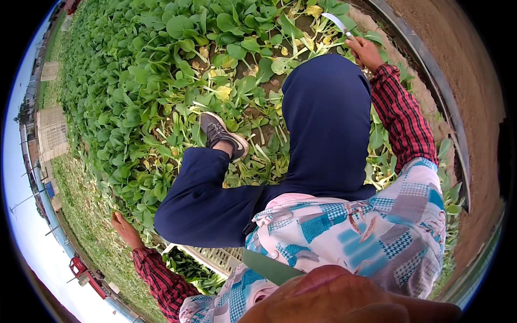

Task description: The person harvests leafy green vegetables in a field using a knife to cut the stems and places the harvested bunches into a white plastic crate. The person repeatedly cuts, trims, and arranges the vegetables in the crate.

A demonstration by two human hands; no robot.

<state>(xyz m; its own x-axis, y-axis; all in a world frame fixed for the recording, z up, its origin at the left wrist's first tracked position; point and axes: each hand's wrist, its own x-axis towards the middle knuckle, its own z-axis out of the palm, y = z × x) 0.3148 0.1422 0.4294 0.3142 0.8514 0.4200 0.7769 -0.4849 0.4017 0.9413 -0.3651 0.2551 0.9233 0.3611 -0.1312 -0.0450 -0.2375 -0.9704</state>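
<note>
My right hand [365, 52] is closed around the handle of a curved-blade knife [335, 21]. The blade points up and left over leafy greens and yellowed leaves beside my raised knee. Off to the other side, my left hand [126, 231] reaches out past my bent leg, at the edge of the standing leafy greens [121, 101]. Its fingertips are small in view, and whether they hold a leaf cannot be made out. Between my feet and knees lie cut stalks and loose leaves [258, 157], some with a yellow leaf [223, 93] among them.
A pale plastic crate [198, 255] with dark greens in it stands by my left hip. My shoe [222, 135] rests among the plants. A grey edging strip [428, 60] borders the bed, with bare soil [464, 80] beyond. More crates [52, 129] and a red vehicle [91, 278] are farther off.
</note>
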